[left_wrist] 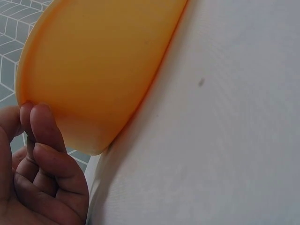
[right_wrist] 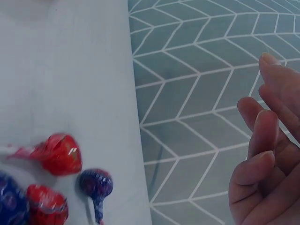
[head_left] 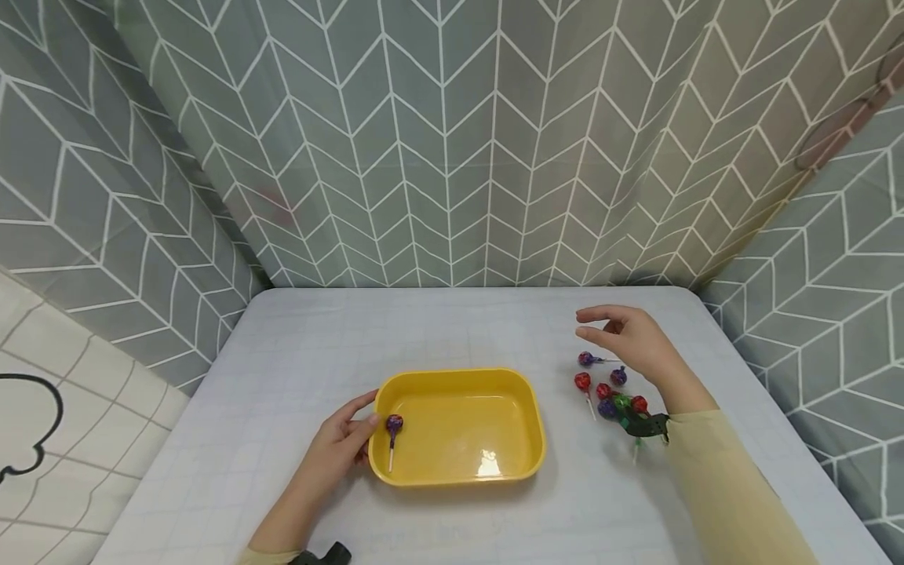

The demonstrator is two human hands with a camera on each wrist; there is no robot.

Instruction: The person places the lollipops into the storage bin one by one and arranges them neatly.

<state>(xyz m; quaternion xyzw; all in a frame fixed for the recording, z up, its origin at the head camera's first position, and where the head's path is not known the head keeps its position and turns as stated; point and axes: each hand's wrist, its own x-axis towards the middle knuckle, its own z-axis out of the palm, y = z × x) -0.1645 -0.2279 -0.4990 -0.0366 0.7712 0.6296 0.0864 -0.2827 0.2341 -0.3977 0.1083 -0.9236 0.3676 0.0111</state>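
Observation:
My left hand (head_left: 337,443) pinches the left end of a yellow tray (head_left: 459,480); in the left wrist view its fingers (left_wrist: 47,124) are at the tray's rim. Inside the tray, near that end, lies one purple lollipop (head_left: 394,424) with its white stick toward me. On the right, my right hand (head_left: 636,341) is held over the table with thumb and fingers apart and nothing between them. Below it lie several wrapped lollipops: a purple one (head_left: 586,359), another purple one (head_left: 618,376), a red one (head_left: 582,381), and a cluster with a green one (head_left: 621,401).
A white cloth covers the table (head_left: 318,337). Grey curtains (head_left: 452,157) with white chevron lines hang behind it and at both sides. A dark wrist strap (head_left: 644,424) on my right arm overlaps some of the lollipops in the head view.

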